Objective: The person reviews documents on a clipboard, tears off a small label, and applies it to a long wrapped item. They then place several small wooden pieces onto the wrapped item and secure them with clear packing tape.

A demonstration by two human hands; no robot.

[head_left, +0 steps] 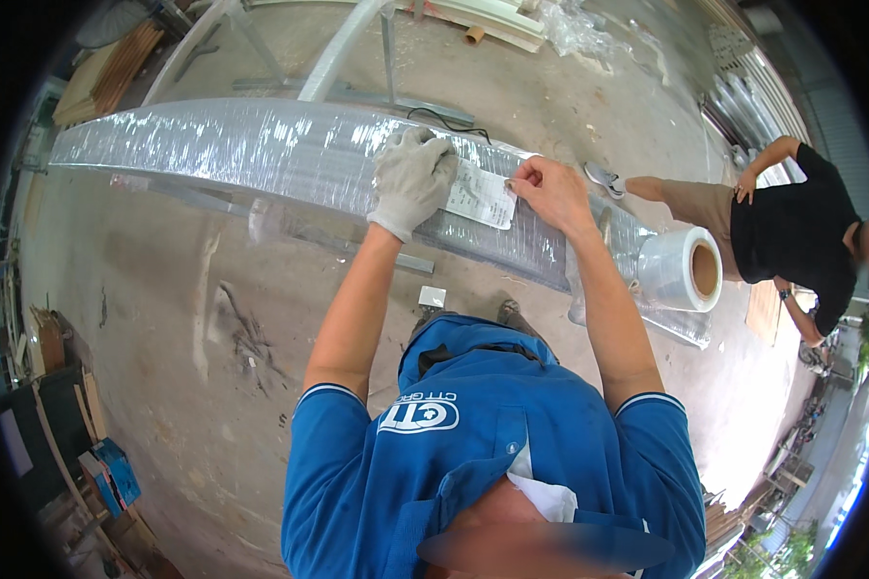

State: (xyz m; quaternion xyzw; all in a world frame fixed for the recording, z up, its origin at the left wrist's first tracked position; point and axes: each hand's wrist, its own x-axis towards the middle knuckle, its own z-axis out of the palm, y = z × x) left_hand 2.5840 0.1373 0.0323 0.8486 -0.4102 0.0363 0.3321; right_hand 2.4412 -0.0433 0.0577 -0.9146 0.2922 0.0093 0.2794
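A long bundle (290,154) wrapped in shiny clear film stretches across in front of me. On its upper face lies a white printed paper label (483,196), slightly tilted. My left hand (413,179), in a pale grey work glove, rests on the bundle with curled fingers closed at the label's left end; its fingertips are partly hidden. My bare right hand (553,196) pinches the label's right edge between thumb and fingers. Right of that hand, a thick roll of clear stretch film (668,273) with a brown cardboard core sits on the bundle's right end.
Metal supports (343,53) stand beyond the bundle, with a black cable (449,124) near its far edge. A person in a black shirt (792,212) stands at the right. A small white object (433,296) lies near my feet. Stacked boards (111,72) are at the far left.
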